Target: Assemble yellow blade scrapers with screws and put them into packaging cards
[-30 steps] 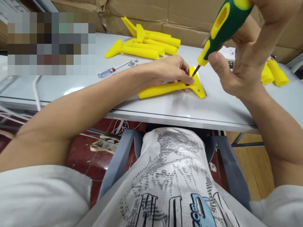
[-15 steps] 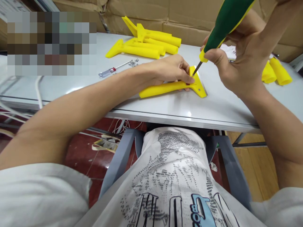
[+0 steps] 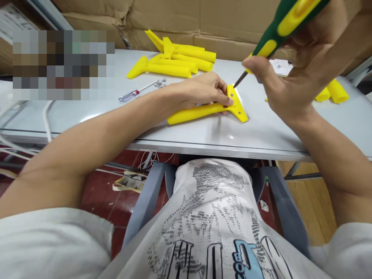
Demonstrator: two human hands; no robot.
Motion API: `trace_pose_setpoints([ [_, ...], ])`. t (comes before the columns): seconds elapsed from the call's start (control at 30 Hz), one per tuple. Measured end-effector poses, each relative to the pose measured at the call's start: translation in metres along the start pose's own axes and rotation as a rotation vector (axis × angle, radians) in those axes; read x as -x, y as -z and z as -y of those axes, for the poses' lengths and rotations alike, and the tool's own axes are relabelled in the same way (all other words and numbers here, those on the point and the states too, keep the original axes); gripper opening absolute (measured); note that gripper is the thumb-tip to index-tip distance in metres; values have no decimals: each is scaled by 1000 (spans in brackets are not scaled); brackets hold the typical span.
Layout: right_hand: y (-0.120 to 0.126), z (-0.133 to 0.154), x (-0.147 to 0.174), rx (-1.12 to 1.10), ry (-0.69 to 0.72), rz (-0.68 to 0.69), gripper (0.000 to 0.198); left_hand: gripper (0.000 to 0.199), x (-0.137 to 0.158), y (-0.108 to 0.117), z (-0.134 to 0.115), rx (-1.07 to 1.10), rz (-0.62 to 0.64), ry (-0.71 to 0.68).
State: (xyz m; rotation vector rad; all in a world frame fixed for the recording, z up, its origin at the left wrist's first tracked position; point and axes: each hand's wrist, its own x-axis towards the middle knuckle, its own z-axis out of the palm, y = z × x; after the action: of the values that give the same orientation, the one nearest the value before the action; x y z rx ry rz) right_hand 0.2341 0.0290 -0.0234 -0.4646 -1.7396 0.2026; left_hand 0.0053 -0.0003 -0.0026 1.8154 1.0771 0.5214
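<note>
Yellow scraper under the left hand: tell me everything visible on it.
The yellow scraper looks plastic: a long rounded handle running into a flared head. Two metallic screws show in the head's face, and a thin silvery blade lines its outer edge. The left hand grips it around the neck, low at the white table, handle pointing left. A screwdriver tip sits by the head's far corner; contact is unclear.

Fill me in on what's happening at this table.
A person's left hand holds a yellow scraper on the table. The right hand grips a green-and-yellow screwdriver, its tip by the scraper's head, off the two screws visible there. Beyond the left forearm lie a clear-handled screwdriver and small metal pieces, with more yellow handles farther back.
</note>
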Motion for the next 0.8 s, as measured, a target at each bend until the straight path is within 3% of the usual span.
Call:
trace_pose_setpoints([
  [0.07, -2, -7, -5, 15, 246, -81, 64, 19, 0, 0, -1, 8, 9, -2],
  [0.17, -8, -18, -10, 48, 519, -87, 66, 24, 0, 0, -1, 36, 14, 2],
  [0.4, -15, -14, -6, 58, 382, -90, 59, 32, -1, 0, 1, 49, 18, -17],
  [0.57, -16, -15, -6, 38, 436, -67, 59, 30, -1, 0, 1, 46, 17, -13],
  [0.7, -21, -16, -7, -60, 429, -151, 62, 27, 0, 0, -1, 42, 18, 3],
  [0.8, -20, -17, -7, 17, 432, -110, 67, 27, 1, 0, -1, 50, 15, 11],
])
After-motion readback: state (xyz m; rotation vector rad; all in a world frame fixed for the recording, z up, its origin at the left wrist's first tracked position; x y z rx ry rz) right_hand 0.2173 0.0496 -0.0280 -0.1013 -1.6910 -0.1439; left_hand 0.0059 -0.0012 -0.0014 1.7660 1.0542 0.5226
